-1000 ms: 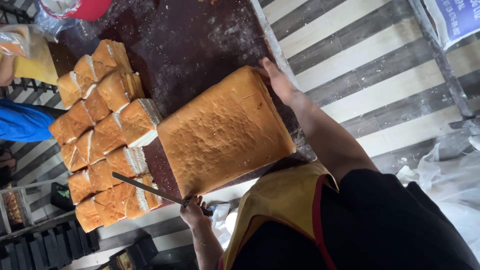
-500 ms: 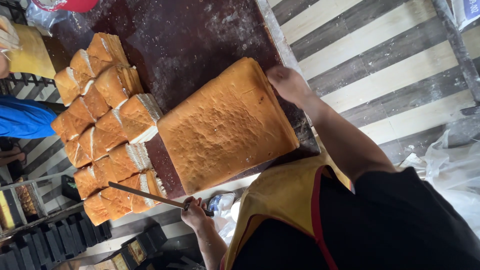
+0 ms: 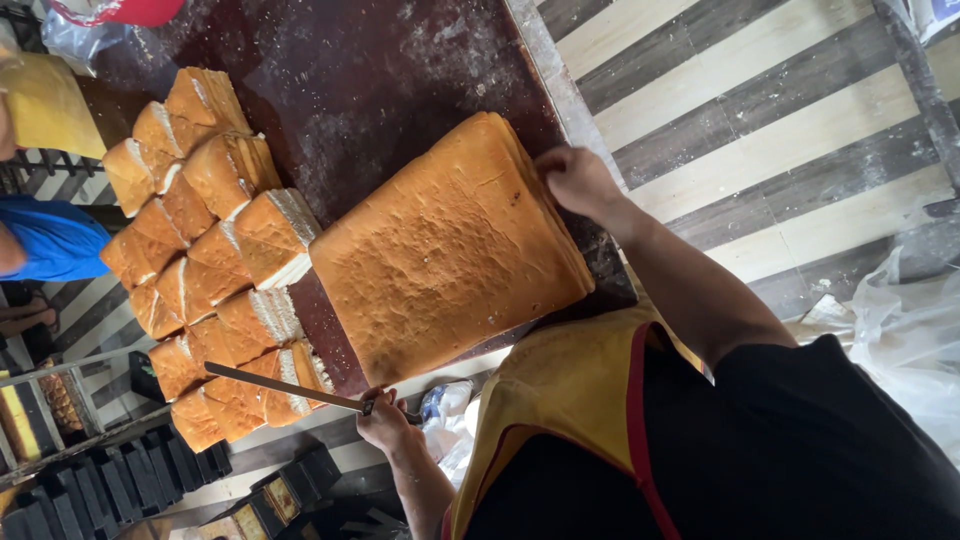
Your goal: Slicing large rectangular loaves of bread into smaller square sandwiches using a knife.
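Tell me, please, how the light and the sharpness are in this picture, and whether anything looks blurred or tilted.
Head view: soft, even daylight with no hard shadows. Head view: the big loaf is sharp, its crust without glare. Head view: the knife in the left hand is crisp, not smeared, and the right hand at the loaf's edge is clear too. Head view: the whole scene sits turned sideways.

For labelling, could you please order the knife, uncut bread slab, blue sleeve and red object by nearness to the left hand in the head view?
1. knife, held in the left hand, bottom.
2. bread slab, centre.
3. blue sleeve, left edge.
4. red object, top edge.
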